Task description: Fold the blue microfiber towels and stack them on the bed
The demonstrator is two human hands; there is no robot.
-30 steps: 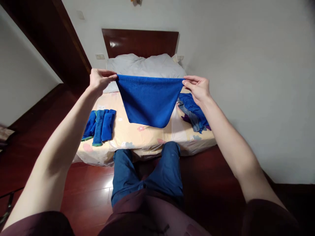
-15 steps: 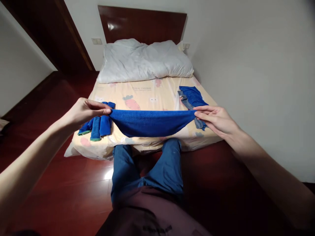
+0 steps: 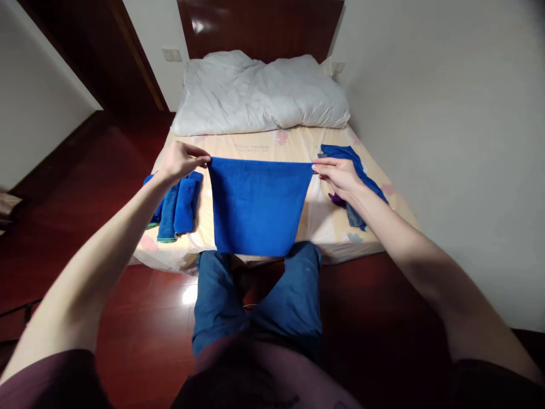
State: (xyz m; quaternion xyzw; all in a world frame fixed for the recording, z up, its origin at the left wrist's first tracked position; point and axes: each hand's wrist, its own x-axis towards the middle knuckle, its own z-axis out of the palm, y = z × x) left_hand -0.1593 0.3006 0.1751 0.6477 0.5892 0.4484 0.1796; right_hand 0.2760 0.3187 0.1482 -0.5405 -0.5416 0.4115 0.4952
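Observation:
A blue towel [image 3: 259, 207] is stretched between my two hands, its far edge raised and its near part hanging down to the front of the bed. My left hand [image 3: 182, 161] pinches the far left corner between thumb and fingers. At the far right corner, my right hand [image 3: 338, 175] has a similar pinch. Several rolled blue towels [image 3: 185, 204], some with green edging, lie on the bed by my left forearm. Beyond my right hand is a loose pile of blue cloths [image 3: 347, 154], with grey and purple pieces partly hidden under my wrist.
The bed [image 3: 326, 227] has a cream sheet with carrot prints. A white quilt [image 3: 264, 94] lies bunched by the dark wooden headboard [image 3: 259, 25]. A wall [image 3: 447, 142] stands close on the right, and dark red flooring [image 3: 140, 301] surrounds the bed.
My hands have come closer together and risen farther up the view with the towel. It hung in a shallow curve; now it shows as a broad, flat panel.

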